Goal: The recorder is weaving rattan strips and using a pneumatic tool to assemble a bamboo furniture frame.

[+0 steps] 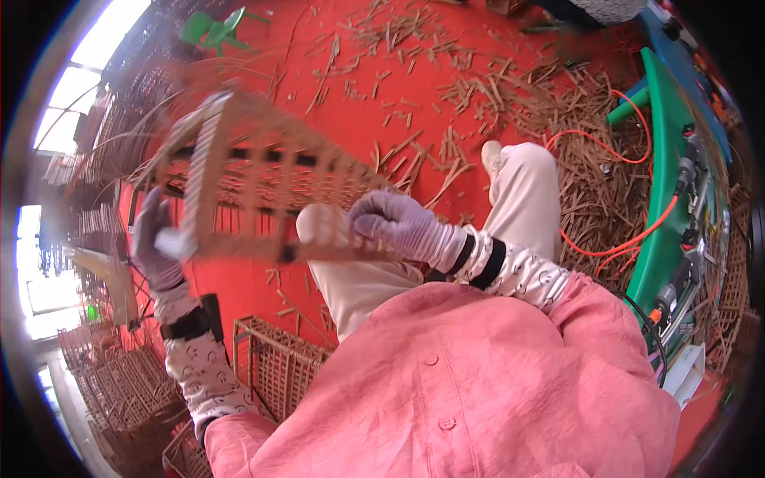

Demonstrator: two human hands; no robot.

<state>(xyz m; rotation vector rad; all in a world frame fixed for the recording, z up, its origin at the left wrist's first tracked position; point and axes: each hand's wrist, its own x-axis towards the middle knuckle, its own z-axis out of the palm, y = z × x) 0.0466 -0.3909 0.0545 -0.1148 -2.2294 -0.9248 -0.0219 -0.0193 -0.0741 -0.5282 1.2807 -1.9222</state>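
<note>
A brown woven basket [203, 183] with slatted, lattice sides is held tilted in front of me, above my knees. Motion blurs its near edges. My left hand [158, 243], in a pale purple glove, grips its lower left corner, thumb in front and fingers along the outer side. At the basket's right end, my right hand [402, 227], gloved alike, is closed with curled fingers over the rim. Part of the basket's far side is hidden behind its slats.
Loose wood strips [446, 56] litter the red floor [335, 119]. To my right stands a green table [657, 159] with power tools and an orange hose [665, 223]. Another woven basket [279, 358] sits by my left forearm. A green stool [219, 32] stands far left.
</note>
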